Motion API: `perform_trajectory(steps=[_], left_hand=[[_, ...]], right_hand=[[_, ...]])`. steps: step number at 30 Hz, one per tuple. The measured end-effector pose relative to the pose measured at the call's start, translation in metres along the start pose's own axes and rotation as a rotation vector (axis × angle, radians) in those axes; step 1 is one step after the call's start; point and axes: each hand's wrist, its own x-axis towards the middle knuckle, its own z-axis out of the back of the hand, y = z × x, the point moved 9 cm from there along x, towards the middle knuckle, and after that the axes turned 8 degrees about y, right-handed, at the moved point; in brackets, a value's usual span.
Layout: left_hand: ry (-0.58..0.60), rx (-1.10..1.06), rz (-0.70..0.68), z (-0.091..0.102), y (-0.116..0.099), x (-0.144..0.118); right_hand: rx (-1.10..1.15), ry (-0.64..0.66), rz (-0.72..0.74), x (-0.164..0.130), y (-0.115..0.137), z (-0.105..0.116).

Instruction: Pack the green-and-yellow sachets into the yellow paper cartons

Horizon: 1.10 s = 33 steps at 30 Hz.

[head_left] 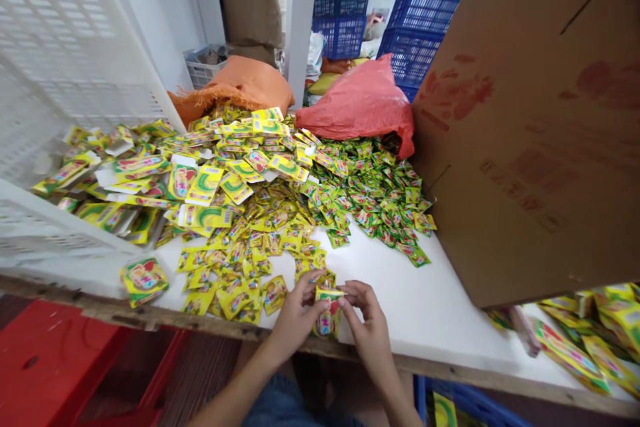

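My left hand (296,321) and my right hand (369,325) grip a small yellow-green carton (326,321) from either side, at the front edge of the white table. Thumbs and fingertips are at its upper end; a watermelon picture and part of a printed name show on its face. Just beyond and to the left lie loose yellow candy sachets (235,293). Farther right spreads a heap of green candy sachets (370,180). Flat and unfilled-looking cartons (205,183) are piled at the back left. One more carton (144,281) lies alone near the left front edge.
A large cardboard box (530,147) stands at the right, with more cartons (570,350) beside it. An orange sack (250,80) and a red sack (363,103) lie behind the heaps. A white crate (75,47) borders the left; a red stool (55,360) sits below.
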Motion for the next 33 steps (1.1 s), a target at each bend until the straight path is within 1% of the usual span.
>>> perform_trajectory(steps=[2, 5, 10, 13, 17, 20, 23, 26, 29, 33], left_hand=[[-0.011, 0.022, 0.003, 0.001, 0.000, -0.002], [-0.026, 0.044, 0.001, 0.001, -0.001, -0.003], [-0.030, 0.084, -0.007, 0.001, -0.002, -0.004], [-0.031, 0.095, -0.018, 0.001, -0.004, -0.005], [-0.030, 0.095, -0.029, 0.000, -0.005, -0.007], [-0.028, 0.113, -0.042, 0.000, -0.004, -0.007], [-0.019, 0.134, -0.054, -0.001, -0.002, -0.007], [-0.023, 0.160, -0.069, 0.000, -0.003, -0.008], [-0.024, 0.227, -0.085, 0.000, -0.008, -0.009], [0.007, 0.284, -0.103, -0.003, -0.017, -0.008]], right_hand=[[-0.029, -0.042, -0.015, -0.002, 0.001, 0.003], [-0.120, -0.089, -0.084, 0.000, 0.002, 0.009], [-0.214, -0.036, -0.156, 0.009, 0.004, 0.011], [-0.265, -0.004, -0.163, 0.011, 0.008, 0.013], [-0.350, -0.014, -0.153, 0.010, 0.017, 0.016], [-0.396, -0.008, -0.198, 0.010, 0.017, 0.017], [-0.386, 0.012, -0.219, 0.012, 0.017, 0.016], [-0.326, 0.060, -0.197, 0.016, 0.017, 0.012], [-0.271, 0.082, -0.190, 0.017, 0.014, 0.010], [-0.152, 0.077, -0.195, 0.015, 0.003, 0.009]])
